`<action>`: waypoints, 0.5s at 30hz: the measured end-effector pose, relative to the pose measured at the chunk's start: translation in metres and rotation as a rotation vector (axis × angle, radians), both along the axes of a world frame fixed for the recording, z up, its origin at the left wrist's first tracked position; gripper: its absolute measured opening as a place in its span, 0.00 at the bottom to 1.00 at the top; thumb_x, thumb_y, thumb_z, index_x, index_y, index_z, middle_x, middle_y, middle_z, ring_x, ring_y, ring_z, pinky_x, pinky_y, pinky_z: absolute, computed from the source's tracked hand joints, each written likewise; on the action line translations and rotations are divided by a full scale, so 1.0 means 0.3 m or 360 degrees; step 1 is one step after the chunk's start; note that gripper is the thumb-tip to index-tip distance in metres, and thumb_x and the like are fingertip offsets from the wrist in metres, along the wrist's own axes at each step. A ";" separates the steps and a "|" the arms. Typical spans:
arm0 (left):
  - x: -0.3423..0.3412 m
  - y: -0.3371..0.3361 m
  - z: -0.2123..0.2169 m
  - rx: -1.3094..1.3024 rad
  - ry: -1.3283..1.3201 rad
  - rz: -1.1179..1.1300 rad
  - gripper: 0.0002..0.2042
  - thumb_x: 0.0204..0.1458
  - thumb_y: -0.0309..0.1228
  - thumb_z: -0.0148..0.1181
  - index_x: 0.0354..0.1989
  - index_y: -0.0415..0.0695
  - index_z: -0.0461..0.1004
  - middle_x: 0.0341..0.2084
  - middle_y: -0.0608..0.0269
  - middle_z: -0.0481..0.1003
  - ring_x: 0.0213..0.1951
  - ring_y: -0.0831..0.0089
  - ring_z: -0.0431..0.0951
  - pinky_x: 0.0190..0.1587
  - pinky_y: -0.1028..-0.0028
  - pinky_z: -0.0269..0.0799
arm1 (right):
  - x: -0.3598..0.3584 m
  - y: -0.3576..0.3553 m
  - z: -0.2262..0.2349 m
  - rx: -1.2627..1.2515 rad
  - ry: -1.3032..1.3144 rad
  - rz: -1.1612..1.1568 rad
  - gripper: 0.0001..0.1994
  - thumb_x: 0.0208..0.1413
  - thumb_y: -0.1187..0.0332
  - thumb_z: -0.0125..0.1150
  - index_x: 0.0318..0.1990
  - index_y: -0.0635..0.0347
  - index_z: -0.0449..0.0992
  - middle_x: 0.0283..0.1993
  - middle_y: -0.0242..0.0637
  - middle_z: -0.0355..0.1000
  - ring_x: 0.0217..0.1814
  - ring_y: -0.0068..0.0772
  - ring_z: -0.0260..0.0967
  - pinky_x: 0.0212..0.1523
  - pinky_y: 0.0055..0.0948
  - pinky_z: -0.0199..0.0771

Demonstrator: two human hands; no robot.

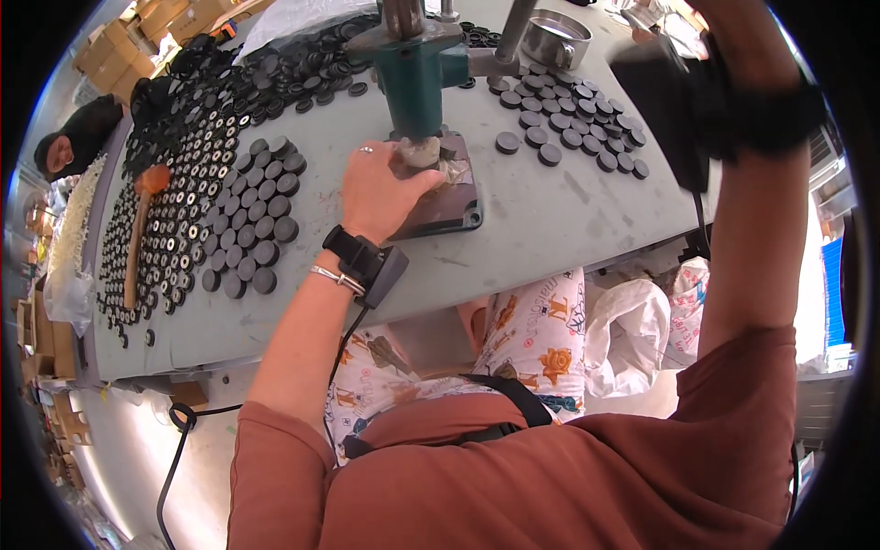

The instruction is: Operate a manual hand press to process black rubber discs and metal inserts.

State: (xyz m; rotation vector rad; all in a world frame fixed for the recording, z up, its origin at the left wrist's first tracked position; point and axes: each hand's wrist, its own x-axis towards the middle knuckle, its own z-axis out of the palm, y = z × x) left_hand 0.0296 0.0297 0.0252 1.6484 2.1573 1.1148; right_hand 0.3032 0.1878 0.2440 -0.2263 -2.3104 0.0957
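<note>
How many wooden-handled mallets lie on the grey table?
1. The mallet lies at the table's left end, on top of the black ring parts; others may be hidden outside the view.

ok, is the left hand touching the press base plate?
Touching. The head view shows the left hand resting on the press base plate, fingers at the pale part under the green press.

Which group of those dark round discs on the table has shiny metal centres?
The big spread at the far left, beside the wooden-handled mallet. The discs nearer the left hand and those right of the green press are plain dark.
</note>
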 end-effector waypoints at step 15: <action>-0.110 -0.272 -0.054 0.0207 0.0166 -0.0042 0.16 0.39 0.31 0.67 0.37 0.38 0.74 0.36 0.56 0.74 0.42 0.60 0.73 0.46 0.68 0.68 | -0.100 -0.749 -0.484 -0.0333 -0.0032 -0.0777 0.14 0.39 0.79 0.60 0.38 0.63 0.71 0.22 0.38 0.58 0.16 0.37 0.60 0.16 0.34 0.62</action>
